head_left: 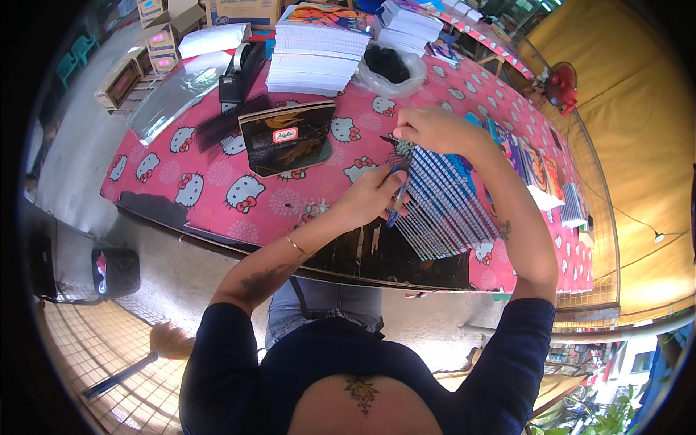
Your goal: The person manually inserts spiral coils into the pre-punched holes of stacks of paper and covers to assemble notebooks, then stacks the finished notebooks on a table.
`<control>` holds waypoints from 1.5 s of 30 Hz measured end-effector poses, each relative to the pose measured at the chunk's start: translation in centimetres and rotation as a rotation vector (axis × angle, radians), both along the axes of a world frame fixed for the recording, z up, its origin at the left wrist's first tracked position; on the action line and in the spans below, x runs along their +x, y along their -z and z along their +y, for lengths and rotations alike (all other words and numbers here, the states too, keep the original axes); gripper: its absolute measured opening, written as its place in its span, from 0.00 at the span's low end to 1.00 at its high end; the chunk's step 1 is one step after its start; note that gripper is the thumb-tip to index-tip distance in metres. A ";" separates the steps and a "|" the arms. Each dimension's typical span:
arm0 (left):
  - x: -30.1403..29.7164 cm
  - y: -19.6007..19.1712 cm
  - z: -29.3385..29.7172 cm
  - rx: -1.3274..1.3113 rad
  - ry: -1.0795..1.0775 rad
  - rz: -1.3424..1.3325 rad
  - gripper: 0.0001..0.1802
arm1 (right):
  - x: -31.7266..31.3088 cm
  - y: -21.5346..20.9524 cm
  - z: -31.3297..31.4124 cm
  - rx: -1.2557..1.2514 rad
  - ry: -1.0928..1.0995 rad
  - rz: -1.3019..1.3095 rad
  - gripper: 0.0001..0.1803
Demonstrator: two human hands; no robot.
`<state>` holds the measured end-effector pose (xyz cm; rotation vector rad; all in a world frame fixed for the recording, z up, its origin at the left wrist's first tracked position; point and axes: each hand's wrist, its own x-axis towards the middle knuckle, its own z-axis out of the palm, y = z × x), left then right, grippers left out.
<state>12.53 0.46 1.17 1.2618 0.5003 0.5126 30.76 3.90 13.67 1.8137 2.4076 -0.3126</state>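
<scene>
My left hand is closed around a slim blue-handled tool, perhaps pliers or cutters, at the near-left edge of a row of bound notebooks. These lie packed together, striped white and blue along their bound edges. Over the far-left corner of that row, my right hand is curled with its fingers pinched. A small dark pointed piece shows beside its fingertips, and I cannot make out what is in the pinch. Left of my hands lies a dark board or booklet with a white label.
On the pink cartoon-cat tablecloth are black binding strips, a tape dispenser, tall stacks of notebooks and a plastic bag with black contents. More colourful notebooks line the right. A red fan stands beyond.
</scene>
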 end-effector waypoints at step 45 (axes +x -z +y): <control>0.2 2.2 -0.2 0.007 -0.043 0.053 0.19 | -2.4 1.2 2.1 -0.225 -0.075 -0.260 0.17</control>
